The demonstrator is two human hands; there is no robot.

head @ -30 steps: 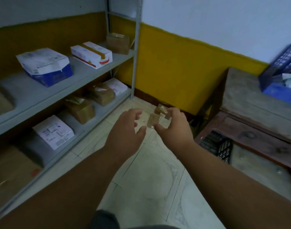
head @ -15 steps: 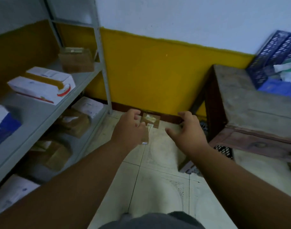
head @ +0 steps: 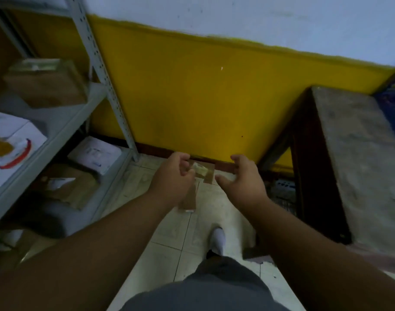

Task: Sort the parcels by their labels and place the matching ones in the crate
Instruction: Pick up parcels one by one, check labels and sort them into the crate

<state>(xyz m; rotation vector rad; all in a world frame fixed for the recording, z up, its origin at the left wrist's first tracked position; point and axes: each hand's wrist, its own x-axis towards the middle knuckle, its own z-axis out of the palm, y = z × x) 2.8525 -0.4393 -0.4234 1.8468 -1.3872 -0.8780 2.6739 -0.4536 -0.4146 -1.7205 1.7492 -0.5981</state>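
A small brown parcel (head: pixel 206 173) is seen at the 12 o'clock position, low against the skirting where floor (head: pixel 174 248) meets wall (head: pixel 192 97). Whether it rests on the tiles or is partly lifted cannot be told; the frame is blurred. A second brown piece (head: pixel 189 199), narrow and upright, is seen just below the left hand (head: pixel 173 180), at its 6 o'clock; whether it is held cannot be told.

The left hand is held with fingers curled, thumb close to the parcel's left edge, possibly pinching it, though contact is not plainly shown. The right hand (head: pixel 241 180) is spread, fingers loosely bent, just beside the parcel at its 3 o'clock, and apart from it.

Several risks are judged from this. The parcel is small and taped glossy, so a one-sided pinch could let it slip or rotate before the right hand closes. Its label is not readable here, and a mis-sort could follow if it is carried off unread. The crate (head: pixel 394 95) is glimpsed only as a blue edge at 2 o'clock, on the far side of the table (head: pixel 358 158); a blind carry could strike the table's corner. A shoe (head: pixel 219 241) is planted at 6 o'clock, near the hands' line, and a dropped parcel could land underfoot. Other parcels lie on the shelf (head: pixel 64 131) at 9 o'clock, and could be confused with this one if labels are not compared.
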